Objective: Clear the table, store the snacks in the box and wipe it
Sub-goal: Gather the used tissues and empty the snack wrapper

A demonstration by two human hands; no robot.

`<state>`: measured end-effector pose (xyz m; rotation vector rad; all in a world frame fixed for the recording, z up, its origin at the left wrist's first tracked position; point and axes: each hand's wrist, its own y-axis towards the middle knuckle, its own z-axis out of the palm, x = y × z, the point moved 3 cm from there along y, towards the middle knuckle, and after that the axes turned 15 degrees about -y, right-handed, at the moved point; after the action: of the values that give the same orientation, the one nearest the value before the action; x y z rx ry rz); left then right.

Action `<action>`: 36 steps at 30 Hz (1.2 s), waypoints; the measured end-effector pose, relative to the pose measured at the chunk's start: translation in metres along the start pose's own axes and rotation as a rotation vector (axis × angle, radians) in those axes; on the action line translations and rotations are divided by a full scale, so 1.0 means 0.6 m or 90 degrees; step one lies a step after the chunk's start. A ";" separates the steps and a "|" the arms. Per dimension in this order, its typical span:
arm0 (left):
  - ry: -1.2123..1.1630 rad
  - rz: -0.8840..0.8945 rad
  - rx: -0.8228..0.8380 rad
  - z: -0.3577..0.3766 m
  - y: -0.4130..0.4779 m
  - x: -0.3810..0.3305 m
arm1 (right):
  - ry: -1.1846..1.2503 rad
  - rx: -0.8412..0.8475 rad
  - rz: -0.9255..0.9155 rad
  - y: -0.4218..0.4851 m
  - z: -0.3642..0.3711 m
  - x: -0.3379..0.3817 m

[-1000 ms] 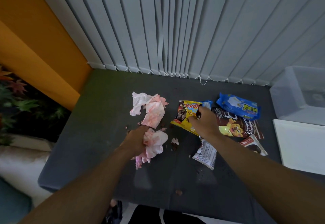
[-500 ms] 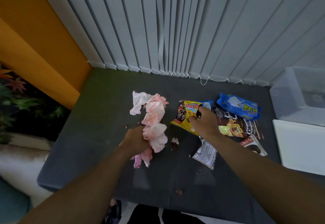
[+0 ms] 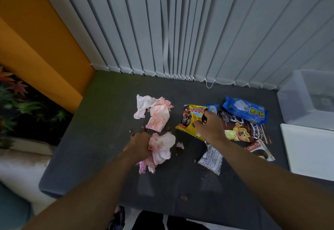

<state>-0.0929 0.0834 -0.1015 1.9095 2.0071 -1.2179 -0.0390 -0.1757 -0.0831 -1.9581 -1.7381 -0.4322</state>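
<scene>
Dark grey table (image 3: 101, 157) under me, pale vertical blinds (image 3: 180, 31) across the top of the frame, an orange wall (image 3: 36, 40) at upper left with leafy plants (image 3: 21, 106) below it.

At the right edge sits one clear box (image 3: 307, 103), and its white lid (image 3: 310, 150) lies flat just below it.

My left hand (image 3: 140, 144), left of centre, is clenched round a pink-stained tissue wad (image 3: 163, 147), which bulges out to the right of my fingers and trails toward the lower frame. Two more tissues lie loose above it: a white tissue (image 3: 142, 106) and a pink-blotched tissue (image 3: 159, 119), touching each other. So three tissues, plus one tiny scrap (image 3: 180, 145) just right of the wad.

My right hand (image 3: 211, 128), right of centre, has its fingers curled onto the right side of the yellow packet (image 3: 188, 121), gripping it against the table.

Snacks, counted: six. The yellow one, a small blue packet (image 3: 212, 108) peeking out behind its top corner, a big blue packet (image 3: 245, 111) toward the box, a brown Krunch packet (image 3: 240, 128) partly under my wrist, a Choco Pie packet (image 3: 260, 149) below that, and a white wrapper (image 3: 211, 159) beneath my forearm. All six are on the table, none in the box.

Brown crumbs dot the table around the tissues, and one larger crumb (image 3: 183, 197) sits near the bottom edge.
</scene>
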 end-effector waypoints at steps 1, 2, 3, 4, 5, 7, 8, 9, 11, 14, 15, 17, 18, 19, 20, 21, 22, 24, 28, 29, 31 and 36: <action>0.010 -0.001 -0.006 -0.001 -0.001 0.001 | 0.003 0.000 0.001 0.000 0.000 0.000; 0.015 -0.001 -0.013 -0.003 -0.001 0.001 | 0.004 0.000 0.001 0.001 0.000 0.000; 0.016 0.001 -0.021 -0.004 -0.001 0.001 | 0.005 0.001 0.003 0.001 0.000 -0.001; 0.014 0.001 -0.026 -0.003 0.000 0.003 | 0.006 0.004 0.005 0.002 0.001 -0.002; 0.011 0.002 -0.030 -0.004 0.001 0.004 | 0.006 0.005 0.008 0.002 0.001 -0.003; 0.018 0.003 -0.027 -0.004 0.003 0.003 | 0.003 0.004 0.011 0.004 0.001 -0.004; 0.024 0.004 -0.024 -0.003 0.004 0.003 | 0.002 0.003 0.011 0.005 0.001 -0.004; 0.030 0.005 -0.019 -0.002 0.005 0.004 | 0.000 0.002 0.012 0.005 0.002 -0.005; 0.046 0.005 -0.016 0.001 0.007 0.004 | -0.003 0.002 0.013 0.005 0.002 -0.006; 0.047 0.012 -0.015 0.009 0.009 0.009 | -0.011 0.007 0.012 0.004 0.001 -0.007; 0.047 0.012 -0.017 0.011 0.010 0.010 | -0.014 0.009 0.012 0.003 0.000 -0.007; 0.047 0.012 -0.014 0.013 0.010 0.010 | -0.011 0.006 0.011 0.001 -0.002 -0.005; 0.043 0.012 -0.013 0.014 0.011 0.010 | -0.008 0.005 0.011 0.001 -0.002 -0.004; 0.037 0.013 -0.012 0.015 0.012 0.011 | -0.004 0.006 0.012 0.000 -0.002 -0.004; 0.032 0.010 -0.008 0.015 0.011 0.011 | -0.002 0.008 0.012 0.000 -0.002 -0.003; 0.027 0.010 -0.005 0.015 0.011 0.011 | -0.003 0.009 0.012 0.000 -0.002 -0.003; 0.024 0.007 0.000 0.016 0.011 0.012 | -0.004 0.012 0.013 0.000 -0.002 -0.002; 0.022 0.000 0.006 0.016 0.012 0.018 | -0.004 0.013 0.009 -0.001 -0.002 0.000; 0.025 -0.016 0.014 0.014 0.010 0.024 | -0.007 0.013 0.007 0.000 -0.002 0.001; 0.026 -0.015 0.011 0.013 0.009 0.025 | -0.006 0.013 0.006 0.000 -0.002 0.001; 0.031 -0.015 0.008 0.012 0.008 0.024 | 0.002 0.016 0.006 0.001 -0.002 0.001; 0.011 -0.026 -0.010 0.007 0.003 0.023 | 0.008 0.019 -0.004 -0.001 -0.003 0.007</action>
<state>-0.0959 0.0916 -0.1130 1.8875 2.0670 -1.1952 -0.0387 -0.1734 -0.0795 -1.9253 -1.7338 -0.4186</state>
